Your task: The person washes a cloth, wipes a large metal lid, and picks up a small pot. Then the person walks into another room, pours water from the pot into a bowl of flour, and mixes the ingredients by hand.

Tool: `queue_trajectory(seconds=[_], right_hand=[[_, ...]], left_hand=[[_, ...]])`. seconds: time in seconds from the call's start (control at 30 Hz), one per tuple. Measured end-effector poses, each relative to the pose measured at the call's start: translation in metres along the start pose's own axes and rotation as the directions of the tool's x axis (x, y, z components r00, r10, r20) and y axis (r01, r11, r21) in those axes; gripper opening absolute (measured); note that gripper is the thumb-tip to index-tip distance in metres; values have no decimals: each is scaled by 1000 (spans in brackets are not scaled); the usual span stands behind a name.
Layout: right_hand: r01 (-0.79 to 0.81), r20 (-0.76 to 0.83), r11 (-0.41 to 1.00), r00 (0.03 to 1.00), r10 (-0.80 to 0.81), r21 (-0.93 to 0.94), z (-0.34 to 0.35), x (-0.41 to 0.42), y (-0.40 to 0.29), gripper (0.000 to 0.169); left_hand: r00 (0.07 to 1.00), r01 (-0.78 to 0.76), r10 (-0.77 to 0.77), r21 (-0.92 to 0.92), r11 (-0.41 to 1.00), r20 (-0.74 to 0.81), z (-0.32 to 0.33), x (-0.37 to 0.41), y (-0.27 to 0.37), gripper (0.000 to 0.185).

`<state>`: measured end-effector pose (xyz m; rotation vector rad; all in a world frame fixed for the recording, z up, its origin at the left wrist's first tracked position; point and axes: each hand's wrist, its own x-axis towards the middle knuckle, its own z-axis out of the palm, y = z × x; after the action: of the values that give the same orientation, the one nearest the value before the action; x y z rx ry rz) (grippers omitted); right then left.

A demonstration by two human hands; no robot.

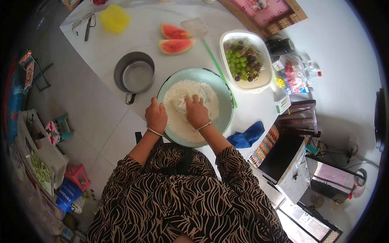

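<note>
A pale green enamel basin [224, 115] with a chipped dark rim stands at the table's near edge. White flour [179, 121] covers much of its bottom, with a clumpy, rougher patch near the middle. My left hand [156, 114] grips the basin's left rim. Inside the basin, my right hand [197, 112] has its fingers dug into the flour, so the fingertips are partly hidden and their closure is unclear. Each wrist wears a metal bangle. Just beyond my left hand sits a grey metal saucepan [134, 74], its inside showing no contents.
Past the basin lie two watermelon slices [177, 46] and a green-handled fly swatter [212, 54]. A white colander basket [267, 82] holds grapes [241, 62]. Right of the basin is a blue cloth [246, 135]. Glasses [82, 22] and yellow netting [115, 18] lie far left.
</note>
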<state>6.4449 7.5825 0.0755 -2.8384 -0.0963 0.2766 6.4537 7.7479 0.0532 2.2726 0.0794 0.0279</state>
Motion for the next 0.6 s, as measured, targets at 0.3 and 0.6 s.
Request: queue_trajectory(seconds=[0.3,0.6], right_hand=[[75,292,996,952,-87,51,-36,-43,42,56],[313,161,949,935,-315,34,0,-61,7,33]], left_hand=[[999,39,-39,16,999,0,0,0,8,24],[999,36,-36,3,999,-17,0,-1,8,23]])
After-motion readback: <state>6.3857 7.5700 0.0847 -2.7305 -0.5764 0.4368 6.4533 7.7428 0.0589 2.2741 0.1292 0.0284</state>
